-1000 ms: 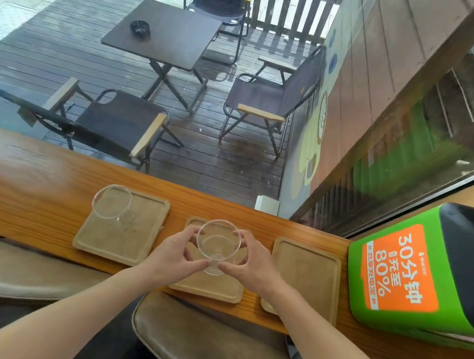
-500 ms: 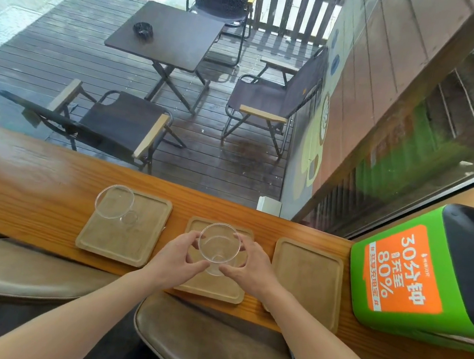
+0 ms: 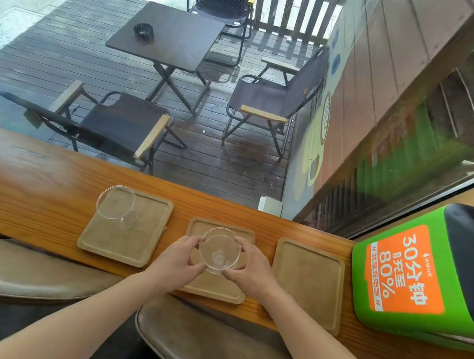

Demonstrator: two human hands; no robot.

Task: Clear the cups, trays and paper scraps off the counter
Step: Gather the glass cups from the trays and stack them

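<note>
Soft, even daylight reaches me from beyond the surface (image 3: 35, 184). The left end of the surface carries a pale sheen, and the deck (image 3: 216, 170) beyond it glistens wet. Below the surface the stools (image 3: 24, 269) sit dim (the gap between them nearly black). The surface's edge bows, lens-bent.

Cup (image 3: 220, 250) between left hand (image 3: 180, 257) and right hand (image 3: 252, 266): clear, colourless. Second cup (image 3: 116, 202), left of the hands: clear. Middle tray (image 3: 216, 285) under the hands, left tray (image 3: 130, 235), right tray (image 3: 308, 280): pale tan. Counter (image 3: 35, 184): orange-brown, wood grain. Box (image 3: 427, 274), right of the hands: green, black top, orange panel, white lettering.
</note>
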